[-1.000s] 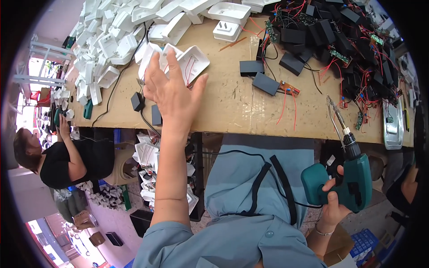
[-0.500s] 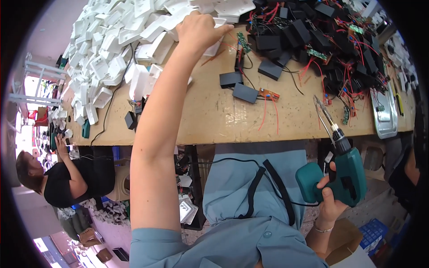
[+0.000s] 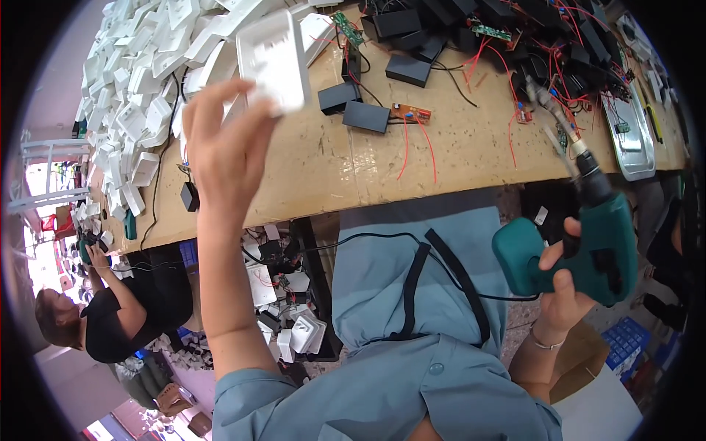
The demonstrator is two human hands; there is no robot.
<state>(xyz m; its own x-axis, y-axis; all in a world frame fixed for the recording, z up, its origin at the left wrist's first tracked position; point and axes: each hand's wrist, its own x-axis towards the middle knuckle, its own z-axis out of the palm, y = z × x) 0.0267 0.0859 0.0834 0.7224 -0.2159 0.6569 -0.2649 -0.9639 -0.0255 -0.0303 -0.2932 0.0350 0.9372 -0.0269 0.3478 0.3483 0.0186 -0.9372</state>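
Note:
My left hand (image 3: 228, 140) pinches a white plastic casing (image 3: 272, 60) by its near end, raised over the table with its hollow side showing; hand and casing are slightly blurred. At the right, my right hand (image 3: 562, 283) is wrapped around the handle of a teal soldering gun (image 3: 607, 253). The gun's thin metal tip points up and away over the table edge, close to a circuit board with red wires. Between the hands, black boxes (image 3: 366, 117) lie on the table, along with a small orange circuit board (image 3: 410, 112) trailing two red wires.
White casings (image 3: 132, 110) are heaped at the left; black boxes and wired boards (image 3: 507, 33) fill the far right. A metal tray (image 3: 630, 140) sits at the right edge. A bin (image 3: 321, 290) of parts stands below the table. Another person (image 3: 125, 309) works at the left.
My left hand has come back from the white heap toward me and now holds a casing. My right hand has shifted slightly right and up with the soldering gun.

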